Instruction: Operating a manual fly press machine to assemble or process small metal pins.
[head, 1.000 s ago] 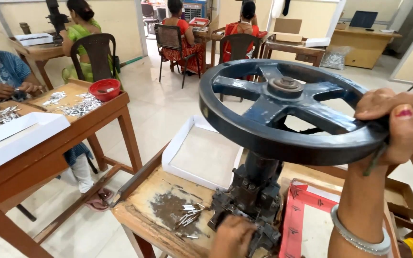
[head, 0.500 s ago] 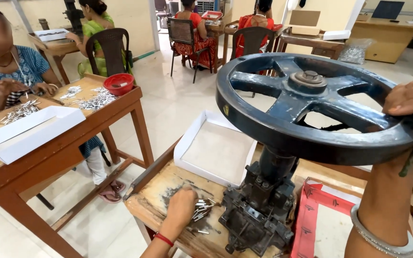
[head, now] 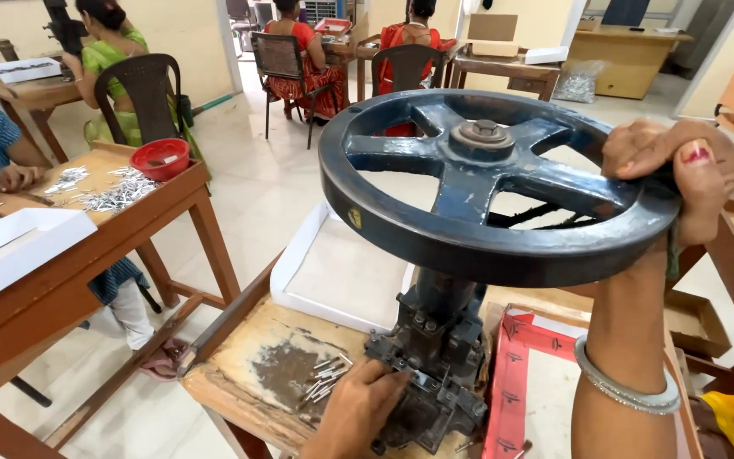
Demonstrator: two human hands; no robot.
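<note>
- A heavy dark-blue handwheel tops a hand press bolted to a worn wooden bench; the wheel blocks much of the bench from sight.
- Behind the press lies one white tray; to its right, one red-edged tray.
- A neighbouring wooden table carries one red bowl, heaps of small metal pieces and a white box.
- Four other people sit at tables around the room.
- The right hand is wrapped tight over the wheel's rim, fingers curled round it, a silver bangle on the wrist.
- The left hand rests at the press base, touching it beside a few loose metal pins; whether it pinches one I cannot tell.
</note>
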